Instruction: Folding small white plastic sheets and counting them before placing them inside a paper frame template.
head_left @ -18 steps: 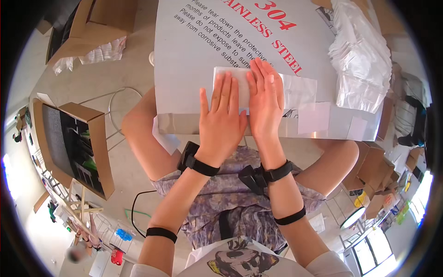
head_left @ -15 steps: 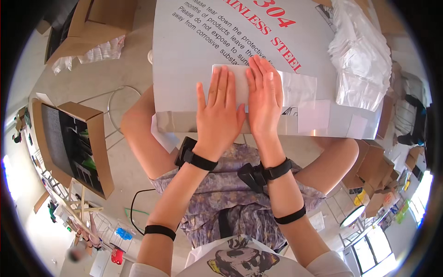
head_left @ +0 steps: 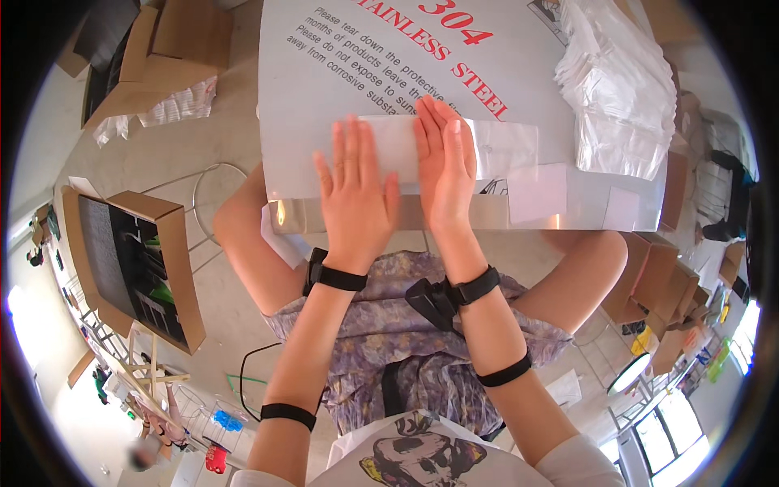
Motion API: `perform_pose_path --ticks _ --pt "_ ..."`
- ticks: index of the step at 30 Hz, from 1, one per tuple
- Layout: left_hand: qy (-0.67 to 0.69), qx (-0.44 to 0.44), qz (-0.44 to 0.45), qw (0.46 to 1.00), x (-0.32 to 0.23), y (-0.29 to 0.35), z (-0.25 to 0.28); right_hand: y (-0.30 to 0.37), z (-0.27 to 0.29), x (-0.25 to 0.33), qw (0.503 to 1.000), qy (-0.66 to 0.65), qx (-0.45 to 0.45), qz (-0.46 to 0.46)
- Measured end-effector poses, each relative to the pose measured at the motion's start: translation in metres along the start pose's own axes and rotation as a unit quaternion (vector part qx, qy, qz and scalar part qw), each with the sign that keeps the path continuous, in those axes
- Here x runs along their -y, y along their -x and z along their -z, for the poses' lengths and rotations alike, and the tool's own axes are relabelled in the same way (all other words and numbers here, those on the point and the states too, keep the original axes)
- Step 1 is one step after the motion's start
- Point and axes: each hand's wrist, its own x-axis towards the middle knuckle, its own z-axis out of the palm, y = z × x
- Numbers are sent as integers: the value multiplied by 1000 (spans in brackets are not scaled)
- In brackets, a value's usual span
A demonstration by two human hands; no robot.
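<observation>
A flat white piece (head_left: 396,146) lies in a clear plastic bag (head_left: 507,148) near the front edge of the film-covered metal table (head_left: 296,134). My left hand (head_left: 355,199) rests flat at the left end of that piece, fingers stretched and thumb apart. On the piece's right part stands my right hand (head_left: 449,170), tilted onto its little-finger side with straight fingers held together. Nothing shows in its palm. To the right of the hands lie a white card (head_left: 537,195) and a second white card (head_left: 623,209).
A thick stack of clear plastic bags (head_left: 617,97) covers the table's right side. On the left, an open carton (head_left: 166,268) holds dark and green things; another carton (head_left: 182,36) stands farther off. More cardboard boxes (head_left: 653,280) stand at right.
My left hand has slid left, baring more of the white piece and widening the gap between my hands. My right hand stays on the piece. The whole view has shifted slightly.
</observation>
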Motion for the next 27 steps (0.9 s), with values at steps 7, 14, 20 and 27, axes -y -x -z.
perform_pose_path --ticks 7,14,20,27 --pt "-26 59 -86 994 -11 -6 -14 1 1 1 999 -23 22 -1" --pt "-36 52 -86 994 -10 -3 -15 6 26 49 990 36 -21 134" --pt "-39 44 -100 993 -42 -3 -6 0 95 112 805 570 -130 100" --pt "9 79 -143 986 -60 -1 -25 -12 89 107 667 728 -157 37"
